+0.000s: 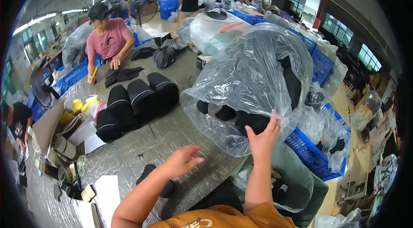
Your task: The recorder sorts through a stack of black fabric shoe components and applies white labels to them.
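A large clear plastic bag [254, 69] with black cloth pieces [251, 124] inside rests on the right part of the table. Against its near right edge is my right hand [262, 137], thumb spread from the stretched fingers, fingertips touching the plastic. My left hand [183, 161] hovers over the table, empty, its fingers loosely bent and the thumb apart. Below my left forearm lies a small black item [167, 189], partly hidden by the arm. Further off, several stacks of black padded fabric pieces [135, 104] stand in a row.
Across the table a co-worker in a pink shirt [107, 43] handles a black pile [122, 76]. Paper and a box of supplies [64, 147] stand at the left. To my right are a blue crate [307, 150] and a bag-lined green bin [318, 193]. A fan [41, 84] stands far left.
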Motion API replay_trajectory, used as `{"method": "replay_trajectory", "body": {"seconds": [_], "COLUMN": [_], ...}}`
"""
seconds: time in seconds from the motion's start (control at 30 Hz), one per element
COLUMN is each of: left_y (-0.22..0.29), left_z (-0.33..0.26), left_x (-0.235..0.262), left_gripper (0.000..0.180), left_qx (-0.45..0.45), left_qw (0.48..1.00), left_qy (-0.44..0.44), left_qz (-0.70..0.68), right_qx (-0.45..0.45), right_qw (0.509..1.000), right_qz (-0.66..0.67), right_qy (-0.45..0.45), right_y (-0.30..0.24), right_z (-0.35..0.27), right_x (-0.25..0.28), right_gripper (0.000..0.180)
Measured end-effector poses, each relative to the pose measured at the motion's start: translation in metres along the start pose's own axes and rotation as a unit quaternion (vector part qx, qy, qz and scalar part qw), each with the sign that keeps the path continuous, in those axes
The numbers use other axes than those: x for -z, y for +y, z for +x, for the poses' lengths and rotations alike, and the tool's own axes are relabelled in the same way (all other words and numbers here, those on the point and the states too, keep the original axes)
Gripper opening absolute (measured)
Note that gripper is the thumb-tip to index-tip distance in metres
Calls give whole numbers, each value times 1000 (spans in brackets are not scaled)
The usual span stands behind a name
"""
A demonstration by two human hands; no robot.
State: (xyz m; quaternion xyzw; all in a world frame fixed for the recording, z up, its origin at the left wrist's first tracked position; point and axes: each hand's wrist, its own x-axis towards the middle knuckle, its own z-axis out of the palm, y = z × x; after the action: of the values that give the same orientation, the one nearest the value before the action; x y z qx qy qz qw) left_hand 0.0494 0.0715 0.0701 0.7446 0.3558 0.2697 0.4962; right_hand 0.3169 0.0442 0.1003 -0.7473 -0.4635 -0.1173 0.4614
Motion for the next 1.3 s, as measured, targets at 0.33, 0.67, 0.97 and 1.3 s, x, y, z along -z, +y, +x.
{"method": "replay_trajectory", "body": {"seconds": [0.33, 0.67, 0.97, 1.3], "left_y": [-33, -41, -85, -37], "left_z": [95, 73, 25, 18], "left_x": [-85, 21, 41, 16], "left_gripper": [69, 59, 76, 92], "left_qx": [237, 110, 177, -10], "left_qw": [849, 909, 841, 901], "left_qy": [47, 212, 476, 117], "left_qz": [-470, -341, -185, 418], "right_qx": [64, 122, 176, 576], "right_qw": [963, 943, 875, 694], "right_qz": [26, 141, 121, -59], "right_qy": [-261, -276, -435, -428], "right_y": [30, -21, -30, -94], "right_z": [-16, -72, -40, -6], "right_x": [16, -28, -65, -85], "right_gripper": [112, 96, 55, 98]}}
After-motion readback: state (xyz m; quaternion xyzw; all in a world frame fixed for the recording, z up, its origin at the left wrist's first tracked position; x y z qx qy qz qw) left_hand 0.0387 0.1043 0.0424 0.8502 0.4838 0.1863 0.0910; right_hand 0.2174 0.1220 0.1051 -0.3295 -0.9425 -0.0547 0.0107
